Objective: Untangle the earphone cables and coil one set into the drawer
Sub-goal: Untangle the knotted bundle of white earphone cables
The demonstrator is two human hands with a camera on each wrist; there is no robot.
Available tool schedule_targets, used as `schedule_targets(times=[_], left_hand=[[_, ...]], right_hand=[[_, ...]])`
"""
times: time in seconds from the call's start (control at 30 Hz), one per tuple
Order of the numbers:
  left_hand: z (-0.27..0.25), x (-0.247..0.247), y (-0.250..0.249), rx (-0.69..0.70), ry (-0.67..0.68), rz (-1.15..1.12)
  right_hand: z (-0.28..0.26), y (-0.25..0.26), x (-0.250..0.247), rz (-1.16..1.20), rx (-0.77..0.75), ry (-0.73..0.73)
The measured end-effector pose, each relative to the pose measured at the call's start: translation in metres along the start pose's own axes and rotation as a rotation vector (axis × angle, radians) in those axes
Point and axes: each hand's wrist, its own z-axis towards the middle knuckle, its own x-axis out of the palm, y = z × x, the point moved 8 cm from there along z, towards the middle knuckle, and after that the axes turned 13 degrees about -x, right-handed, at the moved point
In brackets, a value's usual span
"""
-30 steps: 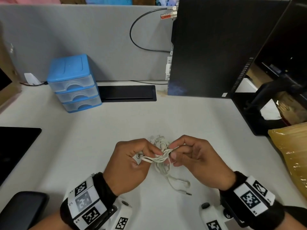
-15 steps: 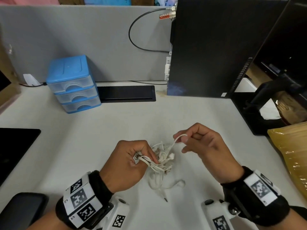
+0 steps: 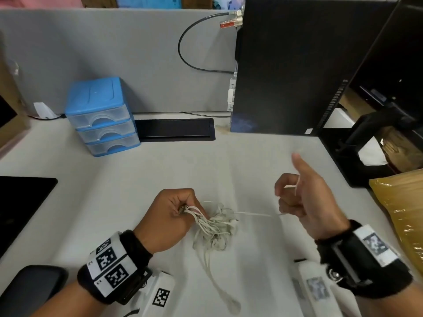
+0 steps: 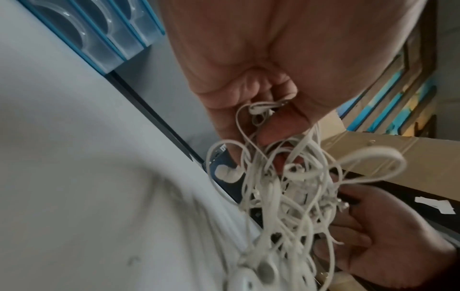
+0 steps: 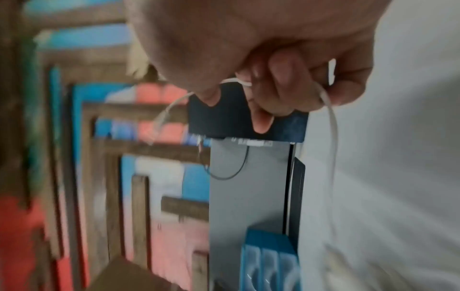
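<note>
Since the last frame: right hand (image 3: 304, 197) has moved out to the right and up, away from the bundle; before, it was right above the knot pinching a loop. One strand (image 3: 256, 214) now runs taut and roughly level from the tangle to that hand. Left hand (image 3: 170, 217) barely shifted, same spot on the table (image 3: 251, 161).

Left grip: fingers curled tight round a bunch of loops at the left edge of the earphone tangle (image 3: 215, 225). Right grip: fingers curled, pinching the pulled strand; index finger sticks up straight. Right wrist view is blurred but shows the cable passing through the curled fingers (image 5: 278, 86).

Tangle: white cables, still a dense knot, just right of the left hand, partly lifted, with a long tail (image 3: 219, 291) trailing on the table toward the person. Left wrist view shows an earbud (image 4: 227, 173) and many crossed loops hanging under the fist.

Blue drawer unit (image 3: 103, 115) sits at the back left, well apart, all three drawers closed.
</note>
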Motion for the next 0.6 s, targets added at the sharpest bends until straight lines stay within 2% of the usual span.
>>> schedule_targets(times=[0.03,0.1,0.17,0.23,0.37,0.47,0.53,0.6], left_hand=[[0.002,-0.003,0.002,-0.023,-0.006,-0.03],[0.007,-0.01,0.005,-0.082,-0.023,-0.161],[0.01,-0.014,0.007,-0.159,-0.029,-0.33],[0.012,-0.016,0.007,-0.235,-0.006,-0.514],[0.013,-0.015,0.005,-0.273,0.145,-0.828],[0.009,-0.004,-0.002,-0.266,0.305,-0.946],[0.006,0.001,-0.003,-0.282,0.346,-0.979],[0.006,0.003,-0.001,-0.309,0.367,-1.058]], right_hand=[[0.002,-0.001,-0.007,0.007,0.035,-0.03],[0.007,0.002,-0.016,-0.133,-0.033,-0.045],[0.009,-0.003,-0.012,-0.296,-0.092,0.028],[0.008,-0.017,-0.001,-0.364,-0.081,0.135],[0.002,-0.024,0.01,-0.602,-0.157,0.275],[-0.006,-0.018,0.018,-0.931,-0.259,0.341],[-0.015,-0.018,0.026,-1.097,-0.349,0.38],[-0.024,-0.017,0.04,-1.07,-0.491,0.435]])
